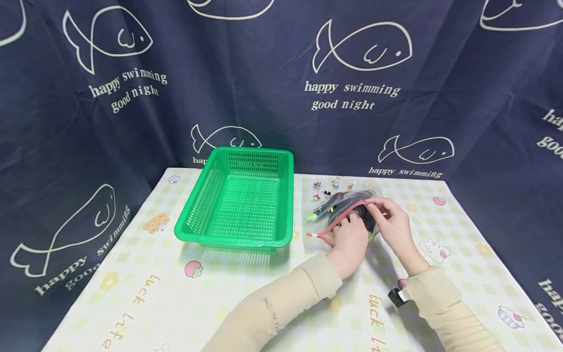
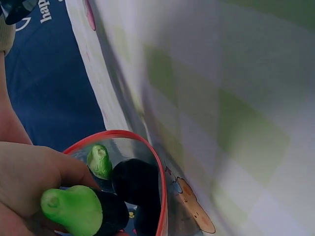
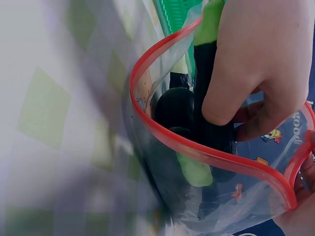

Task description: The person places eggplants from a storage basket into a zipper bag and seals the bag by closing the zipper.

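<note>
A clear zip bag point(image 1: 310, 208) with a red rim and small cartoon prints lies at the right of the table, its mouth spread apart. My left hand point(image 1: 351, 242) reaches into that mouth. In the left wrist view its fingers grip a dark eggplant point(image 2: 112, 212) with a bright green stem end. More dark eggplants point(image 2: 137, 181) sit deeper in the bag, one showing a green cap point(image 2: 100, 161). My right hand point(image 1: 393, 226) pinches the red rim point(image 3: 236, 162) on the bag's right side. Part of the held eggplant is hidden behind the left fingers.
Left of the bag stands a green slotted basket point(image 1: 234, 242) with nothing in it. A checked, printed cloth point(image 1: 246, 293) covers the table. Behind the table's back edge hangs a dark blue curtain point(image 1: 281, 88) with fish drawings.
</note>
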`<state>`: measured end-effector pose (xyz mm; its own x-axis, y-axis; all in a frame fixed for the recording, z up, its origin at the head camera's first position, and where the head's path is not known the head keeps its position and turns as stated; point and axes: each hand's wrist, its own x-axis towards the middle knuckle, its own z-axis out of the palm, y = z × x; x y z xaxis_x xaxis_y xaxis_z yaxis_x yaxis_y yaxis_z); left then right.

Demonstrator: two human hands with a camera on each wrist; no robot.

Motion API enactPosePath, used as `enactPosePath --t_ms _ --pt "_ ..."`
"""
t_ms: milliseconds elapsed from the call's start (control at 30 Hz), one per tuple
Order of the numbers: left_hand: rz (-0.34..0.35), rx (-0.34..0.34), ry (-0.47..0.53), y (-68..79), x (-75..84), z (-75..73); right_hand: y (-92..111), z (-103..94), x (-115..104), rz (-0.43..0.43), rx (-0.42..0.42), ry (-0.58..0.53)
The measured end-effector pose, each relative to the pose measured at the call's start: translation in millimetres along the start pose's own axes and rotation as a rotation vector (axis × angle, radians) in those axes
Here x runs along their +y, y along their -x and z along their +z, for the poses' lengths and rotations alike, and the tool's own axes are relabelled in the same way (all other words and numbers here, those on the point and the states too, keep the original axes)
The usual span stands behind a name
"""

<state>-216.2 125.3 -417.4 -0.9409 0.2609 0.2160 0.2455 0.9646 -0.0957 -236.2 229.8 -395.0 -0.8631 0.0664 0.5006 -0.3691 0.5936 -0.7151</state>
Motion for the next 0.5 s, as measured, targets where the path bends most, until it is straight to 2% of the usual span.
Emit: enactPosePath --t_ms 233,500 --pt "-0.027 -0.053 0.047 -5.7 0.9 -2.0 -0.2 0.3 -0.8 -0.01 0.005 -0.008" --pt "-0.044 -0.127 0.112 -5.1 -2.4 -1.5 0.1 1.3 1.2 -0.015 0.008 0.003"
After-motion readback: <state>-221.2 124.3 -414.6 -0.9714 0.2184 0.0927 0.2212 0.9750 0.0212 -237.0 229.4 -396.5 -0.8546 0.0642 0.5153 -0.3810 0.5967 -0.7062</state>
